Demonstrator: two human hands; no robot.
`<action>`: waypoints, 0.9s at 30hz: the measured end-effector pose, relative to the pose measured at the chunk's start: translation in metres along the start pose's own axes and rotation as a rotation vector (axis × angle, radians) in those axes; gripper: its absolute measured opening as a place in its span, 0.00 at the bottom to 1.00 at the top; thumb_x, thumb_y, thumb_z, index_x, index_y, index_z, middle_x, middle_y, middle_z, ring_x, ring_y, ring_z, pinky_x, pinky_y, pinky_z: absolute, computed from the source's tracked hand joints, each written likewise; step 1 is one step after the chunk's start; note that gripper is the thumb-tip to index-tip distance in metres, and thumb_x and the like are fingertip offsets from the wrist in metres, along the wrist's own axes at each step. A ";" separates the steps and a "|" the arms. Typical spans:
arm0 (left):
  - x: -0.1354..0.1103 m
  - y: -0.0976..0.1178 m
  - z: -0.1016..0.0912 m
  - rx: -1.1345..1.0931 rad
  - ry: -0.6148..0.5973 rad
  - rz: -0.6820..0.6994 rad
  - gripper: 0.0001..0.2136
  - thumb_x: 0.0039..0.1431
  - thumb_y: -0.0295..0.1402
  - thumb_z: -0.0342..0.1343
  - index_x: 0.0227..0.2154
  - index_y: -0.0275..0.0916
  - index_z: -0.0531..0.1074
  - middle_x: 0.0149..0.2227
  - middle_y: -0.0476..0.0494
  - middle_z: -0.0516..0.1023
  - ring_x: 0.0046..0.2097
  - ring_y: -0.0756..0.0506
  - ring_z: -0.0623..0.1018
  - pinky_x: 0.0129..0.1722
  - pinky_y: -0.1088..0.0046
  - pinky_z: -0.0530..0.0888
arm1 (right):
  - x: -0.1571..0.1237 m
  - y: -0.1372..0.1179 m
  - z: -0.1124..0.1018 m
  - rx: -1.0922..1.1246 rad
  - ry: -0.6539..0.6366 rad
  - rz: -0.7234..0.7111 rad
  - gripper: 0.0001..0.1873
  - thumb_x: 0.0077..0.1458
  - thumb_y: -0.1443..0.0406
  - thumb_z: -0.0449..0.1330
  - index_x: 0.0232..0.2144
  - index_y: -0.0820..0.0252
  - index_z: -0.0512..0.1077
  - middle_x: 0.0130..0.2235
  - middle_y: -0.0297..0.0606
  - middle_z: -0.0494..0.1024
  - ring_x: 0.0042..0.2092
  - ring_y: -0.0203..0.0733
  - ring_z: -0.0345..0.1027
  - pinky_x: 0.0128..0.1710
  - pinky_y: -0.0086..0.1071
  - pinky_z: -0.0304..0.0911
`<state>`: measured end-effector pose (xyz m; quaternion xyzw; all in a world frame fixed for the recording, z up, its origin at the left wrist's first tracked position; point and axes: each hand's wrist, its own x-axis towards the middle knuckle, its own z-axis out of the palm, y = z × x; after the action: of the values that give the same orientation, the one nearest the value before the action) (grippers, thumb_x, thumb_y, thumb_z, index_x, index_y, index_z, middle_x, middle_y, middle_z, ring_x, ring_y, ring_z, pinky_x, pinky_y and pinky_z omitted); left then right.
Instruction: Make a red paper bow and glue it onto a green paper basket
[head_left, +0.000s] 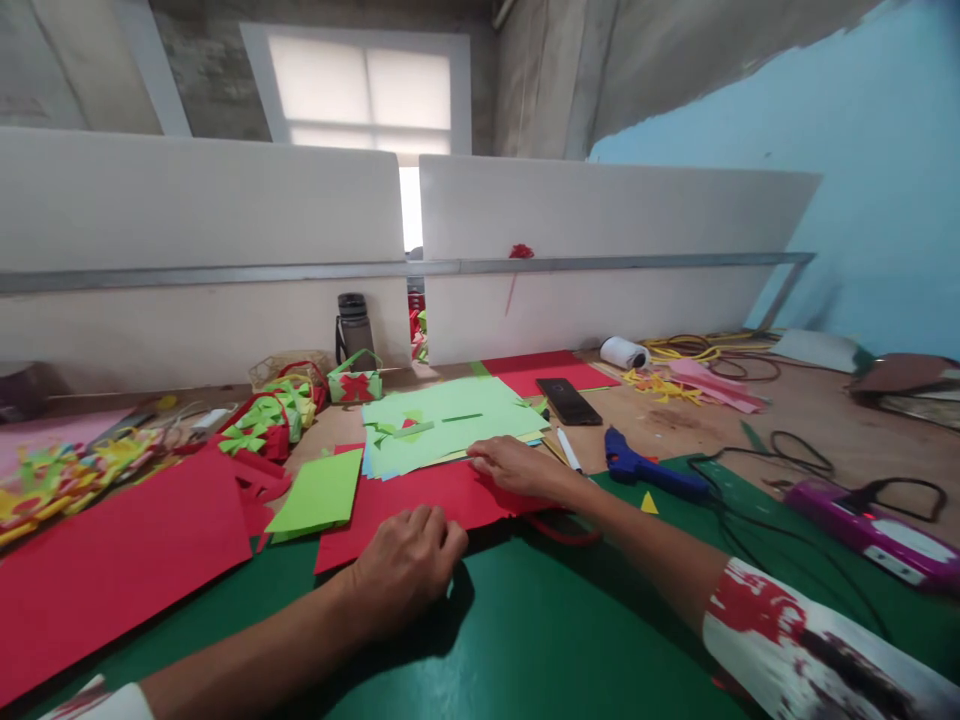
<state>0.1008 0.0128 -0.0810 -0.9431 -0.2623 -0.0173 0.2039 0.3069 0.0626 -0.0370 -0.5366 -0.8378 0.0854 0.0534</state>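
My left hand (pixel 405 560) is curled into a loose fist, knuckles up, resting on the near edge of a red paper sheet (pixel 420 495) that lies on the green mat (pixel 540 640). My right hand (pixel 514 465) lies flat on the far right part of the same red sheet, fingers stretched toward a stack of light green paper (pixel 450 420). What the left fingers enclose, if anything, is hidden. A small green card (pixel 319 492) lies just left of the red sheet.
A large red sheet (pixel 112 560) covers the left. Paper baskets and bows (pixel 277 415) stand behind it. A phone (pixel 568 400), a pen (pixel 568 450), a blue glue gun (pixel 649 470), a purple device (pixel 870 525) with cables and a water bottle (pixel 352 325) lie around. White dividers (pixel 225 230) close the back.
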 end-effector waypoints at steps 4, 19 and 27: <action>-0.020 0.005 -0.009 0.007 0.069 0.047 0.09 0.59 0.22 0.44 0.41 0.34 0.65 0.35 0.37 0.73 0.33 0.41 0.74 0.29 0.64 0.75 | -0.006 -0.009 -0.001 -0.041 0.059 0.036 0.10 0.61 0.62 0.56 0.40 0.64 0.72 0.40 0.38 0.76 0.40 0.41 0.72 0.41 0.41 0.67; -0.027 -0.004 -0.026 -0.117 0.274 -0.113 0.07 0.58 0.20 0.44 0.33 0.39 0.61 0.26 0.47 0.72 0.24 0.46 0.71 0.22 0.70 0.68 | -0.074 -0.051 -0.007 -0.381 0.558 -0.344 0.07 0.56 0.71 0.55 0.29 0.59 0.72 0.28 0.37 0.78 0.34 0.46 0.70 0.49 0.48 0.53; -0.068 -0.029 0.013 -0.210 0.339 -0.391 0.28 0.55 0.32 0.56 0.57 0.34 0.53 0.54 0.31 0.71 0.54 0.36 0.70 0.53 0.52 0.67 | -0.082 -0.032 -0.036 -0.471 0.706 -0.236 0.16 0.56 0.76 0.47 0.22 0.59 0.67 0.22 0.36 0.72 0.26 0.41 0.65 0.41 0.41 0.57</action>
<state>0.0266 0.0071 -0.0915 -0.8742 -0.3983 -0.2408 0.1386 0.3190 -0.0217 0.0047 -0.4309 -0.8204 -0.3034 0.2219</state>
